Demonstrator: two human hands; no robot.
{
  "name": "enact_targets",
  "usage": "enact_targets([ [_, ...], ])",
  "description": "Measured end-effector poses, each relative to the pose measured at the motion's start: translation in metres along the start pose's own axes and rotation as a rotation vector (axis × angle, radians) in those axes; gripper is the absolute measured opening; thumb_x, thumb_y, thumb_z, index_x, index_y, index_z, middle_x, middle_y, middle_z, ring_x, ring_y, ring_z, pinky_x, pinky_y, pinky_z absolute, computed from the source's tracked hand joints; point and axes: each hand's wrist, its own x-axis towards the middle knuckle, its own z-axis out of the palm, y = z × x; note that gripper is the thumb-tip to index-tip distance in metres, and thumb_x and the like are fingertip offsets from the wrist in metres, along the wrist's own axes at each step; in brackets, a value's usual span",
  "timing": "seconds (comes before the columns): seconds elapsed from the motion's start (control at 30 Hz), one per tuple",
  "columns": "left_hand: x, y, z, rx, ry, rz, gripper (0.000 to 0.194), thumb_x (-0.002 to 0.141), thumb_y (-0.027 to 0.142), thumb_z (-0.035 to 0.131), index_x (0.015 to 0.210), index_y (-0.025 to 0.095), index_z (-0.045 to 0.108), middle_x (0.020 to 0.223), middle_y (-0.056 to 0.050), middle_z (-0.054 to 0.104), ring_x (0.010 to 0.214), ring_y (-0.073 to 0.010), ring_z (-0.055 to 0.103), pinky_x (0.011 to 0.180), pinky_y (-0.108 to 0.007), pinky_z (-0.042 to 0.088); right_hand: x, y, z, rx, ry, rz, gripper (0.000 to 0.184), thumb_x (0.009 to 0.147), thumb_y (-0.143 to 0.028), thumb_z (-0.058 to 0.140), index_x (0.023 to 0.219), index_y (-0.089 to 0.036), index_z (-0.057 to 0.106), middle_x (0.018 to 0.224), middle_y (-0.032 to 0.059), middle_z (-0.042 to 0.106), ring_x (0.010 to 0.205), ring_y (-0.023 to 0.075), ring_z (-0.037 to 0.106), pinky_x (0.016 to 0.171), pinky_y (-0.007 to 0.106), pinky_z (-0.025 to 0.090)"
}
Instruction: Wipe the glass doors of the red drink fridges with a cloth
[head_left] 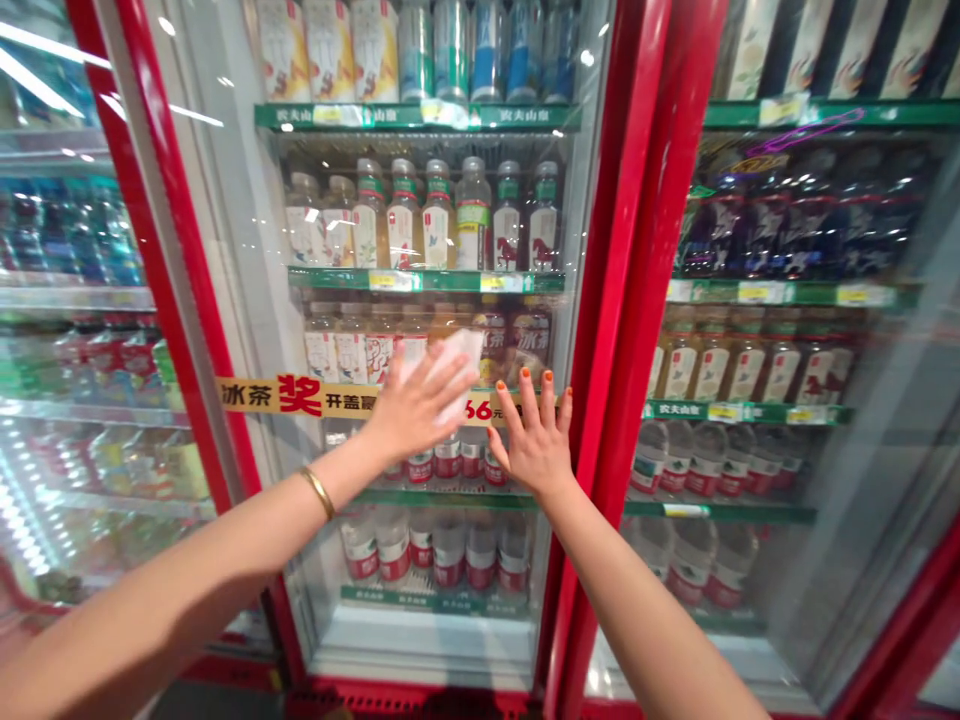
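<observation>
My left hand [420,405] presses a white cloth [454,365] flat against the glass door [525,250] of a red-framed drinks fridge, fingers stretched over the cloth. A gold bangle sits on that wrist. My right hand [534,430] lies open and flat on the same glass just to the right, fingers spread, nails orange, close to the red door frame [626,300]. Both hands are at the height of a yellow banner sticker [300,397] on the glass.
Behind the glass stand shelves of bottled tea, cans and water bottles. A second glass door [787,350] to the right shows more bottles. Another fridge [75,300] stands at the left. The red base of the fridge runs along the bottom.
</observation>
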Motion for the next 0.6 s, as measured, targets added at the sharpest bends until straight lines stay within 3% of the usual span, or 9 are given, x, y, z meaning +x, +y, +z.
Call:
enact_targets([
  [0.07, -0.052, 0.013, 0.005, -0.005, -0.08, 0.104, 0.082, 0.104, 0.062, 0.058, 0.175, 0.049, 0.019, 0.179, 0.011, 0.036, 0.175, -0.016, -0.003, 0.141, -0.052, -0.018, 0.0, 0.001, -0.001, 0.008, -0.001, -0.01, 0.093, 0.104, -0.048, 0.063, 0.179, -0.02, 0.016, 0.187, 0.013, 0.003, 0.175, 0.0362, -0.002, 0.14, 0.065, 0.009],
  [0.1, -0.078, 0.008, 0.005, 0.004, -0.085, 0.083, 0.085, 0.102, 0.062, 0.06, 0.174, 0.053, 0.018, 0.178, 0.013, 0.037, 0.174, -0.0143, -0.003, 0.142, -0.047, -0.017, 0.0, 0.001, -0.001, 0.013, -0.004, -0.021, 0.093, 0.104, -0.047, 0.063, 0.179, -0.019, 0.016, 0.187, 0.0133, 0.004, 0.175, 0.0343, -0.001, 0.141, 0.062, 0.008],
  [0.17, -0.116, -0.02, 0.0, 0.039, -0.052, -0.059, 0.089, 0.104, 0.059, 0.058, 0.177, 0.047, 0.009, 0.183, 0.009, 0.027, 0.174, -0.0179, -0.005, 0.141, -0.048, -0.017, 0.0, 0.001, 0.0, 0.025, -0.014, -0.045, 0.093, 0.104, -0.046, 0.063, 0.179, -0.016, 0.016, 0.186, 0.0144, 0.01, 0.175, 0.0313, 0.002, 0.142, 0.058, 0.007],
  [0.23, -0.123, -0.06, -0.009, 0.067, 0.032, -0.331, 0.087, 0.107, 0.054, 0.05, 0.179, 0.036, 0.002, 0.187, -0.001, 0.011, 0.174, -0.0255, -0.009, 0.139, -0.057, -0.018, 0.0, 0.0, 0.001, 0.035, -0.014, -0.061, 0.094, 0.103, -0.046, 0.064, 0.179, -0.014, 0.017, 0.185, 0.0151, 0.016, 0.175, 0.0307, 0.005, 0.143, 0.058, 0.007],
  [0.33, -0.085, -0.089, -0.016, 0.032, 0.158, -0.674, 0.081, 0.11, 0.053, 0.043, 0.179, 0.034, 0.004, 0.188, -0.004, 0.003, 0.175, -0.0308, -0.007, 0.139, -0.064, -0.013, -0.001, 0.001, 0.001, 0.036, 0.004, -0.052, 0.093, 0.103, -0.044, 0.065, 0.178, -0.015, 0.019, 0.185, 0.0154, 0.02, 0.175, 0.031, 0.011, 0.142, 0.058, 0.009],
  [0.4, -0.059, -0.075, -0.01, 0.009, 0.154, -0.615, 0.082, 0.11, 0.054, 0.045, 0.179, 0.036, 0.005, 0.188, -0.002, 0.007, 0.175, -0.0294, -0.005, 0.141, -0.062, -0.01, -0.002, 0.002, 0.001, 0.035, 0.009, -0.046, 0.092, 0.103, -0.043, 0.065, 0.178, -0.016, 0.02, 0.185, 0.0155, 0.022, 0.174, 0.0324, 0.017, 0.142, 0.059, 0.013],
  [0.47, -0.058, -0.047, 0.001, 0.021, 0.059, -0.429, 0.086, 0.109, 0.054, 0.05, 0.179, 0.037, 0.004, 0.187, -0.001, 0.013, 0.175, -0.0275, -0.002, 0.143, -0.059, -0.006, -0.003, 0.004, 0.0, 0.04, 0.006, -0.047, 0.093, 0.102, -0.044, 0.066, 0.179, -0.018, 0.02, 0.184, 0.0156, 0.025, 0.172, 0.0342, 0.023, 0.141, 0.061, 0.017],
  [0.53, -0.086, -0.029, 0.01, 0.033, -0.035, -0.253, 0.09, 0.105, 0.058, 0.057, 0.178, 0.04, 0.008, 0.185, 0.0, 0.025, 0.175, -0.0256, 0.002, 0.143, -0.055, -0.006, -0.003, 0.004, 0.0, 0.047, 0.001, -0.049, 0.093, 0.102, -0.046, 0.067, 0.179, -0.019, 0.021, 0.183, 0.0157, 0.028, 0.171, 0.0352, 0.026, 0.14, 0.061, 0.018],
  [0.6, -0.129, -0.036, 0.01, 0.056, -0.055, -0.285, 0.089, 0.106, 0.059, 0.056, 0.178, 0.04, 0.008, 0.183, -0.001, 0.028, 0.175, -0.0246, 0.002, 0.143, -0.055, -0.007, -0.003, 0.004, 0.0, 0.049, 0.0, -0.046, 0.092, 0.103, -0.047, 0.066, 0.179, -0.019, 0.021, 0.183, 0.0157, 0.029, 0.171, 0.0356, 0.028, 0.14, 0.061, 0.018],
])
